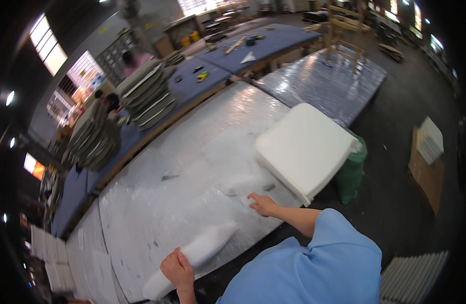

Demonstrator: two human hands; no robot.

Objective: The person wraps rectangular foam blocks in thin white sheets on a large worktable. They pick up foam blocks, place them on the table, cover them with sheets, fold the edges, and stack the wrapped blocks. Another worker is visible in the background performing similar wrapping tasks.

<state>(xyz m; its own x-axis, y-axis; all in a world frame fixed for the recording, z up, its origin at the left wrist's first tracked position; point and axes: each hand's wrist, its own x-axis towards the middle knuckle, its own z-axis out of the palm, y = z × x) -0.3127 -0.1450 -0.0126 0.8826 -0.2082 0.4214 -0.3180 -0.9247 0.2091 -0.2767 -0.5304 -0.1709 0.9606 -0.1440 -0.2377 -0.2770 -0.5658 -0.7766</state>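
My left hand (178, 268) rests over the near end of a rolled white foam sheet (211, 244), fingers curled onto it. The roll lies slantwise along the near edge of a table covered in clear plastic film (157, 202). Farther right, my right hand (263, 204) hovers low by the table's edge, fingers apart, with nothing plainly held. Thin translucent white sheeting (243, 183) lies just beyond it. A white cushion-like seat panel (305, 147) with rounded corners sits on the table beyond my right hand.
Stacks of grey-green cushions (147, 96) stand on a blue-covered table (202, 68) along the far side. A wooden chair frame (347, 35) stands on a film-wrapped table (319, 76). A green bag (352, 169) hangs by the seat panel. Cardboard (425, 172) lies on the right floor.
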